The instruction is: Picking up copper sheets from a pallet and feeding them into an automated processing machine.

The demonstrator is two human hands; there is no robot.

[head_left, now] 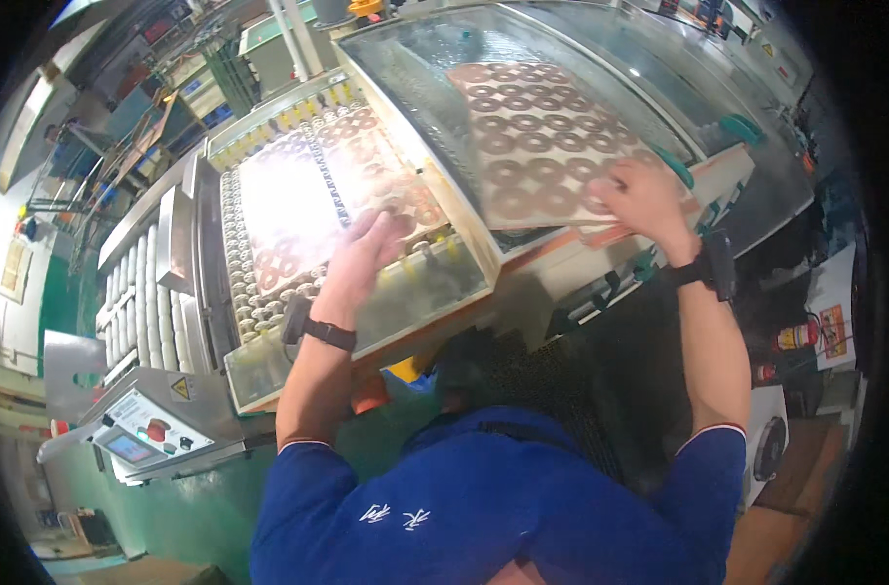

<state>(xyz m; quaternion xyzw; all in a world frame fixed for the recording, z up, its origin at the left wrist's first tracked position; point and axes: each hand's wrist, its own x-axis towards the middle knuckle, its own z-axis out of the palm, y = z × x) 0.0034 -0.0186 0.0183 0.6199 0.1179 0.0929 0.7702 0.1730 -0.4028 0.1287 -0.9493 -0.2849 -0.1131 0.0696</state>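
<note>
A flat panel point(289, 190) with rows of copper-coloured rings lies on the rollers of the left bay, partly washed out by glare. At its near edge is my left hand point(374, 244), the fingers curled over the edge and slightly blurred. A second panel point(532, 146), pale with several rows of brown rings, lies tilted across the wet right-hand bay. My right hand point(646, 198) is closed at that panel's near right side, thumb and fingers bent together on it. Its fingertips are partly hidden. Each wrist carries a dark band.
A pale partition point(435, 180) divides the two bays. Along the front runs the machine's ledge point(415, 292). White conveyor rollers point(142, 292) lie at the left, above a control box point(152, 429) with a small screen and red button. Green clamps point(742, 129) sit on the right rim.
</note>
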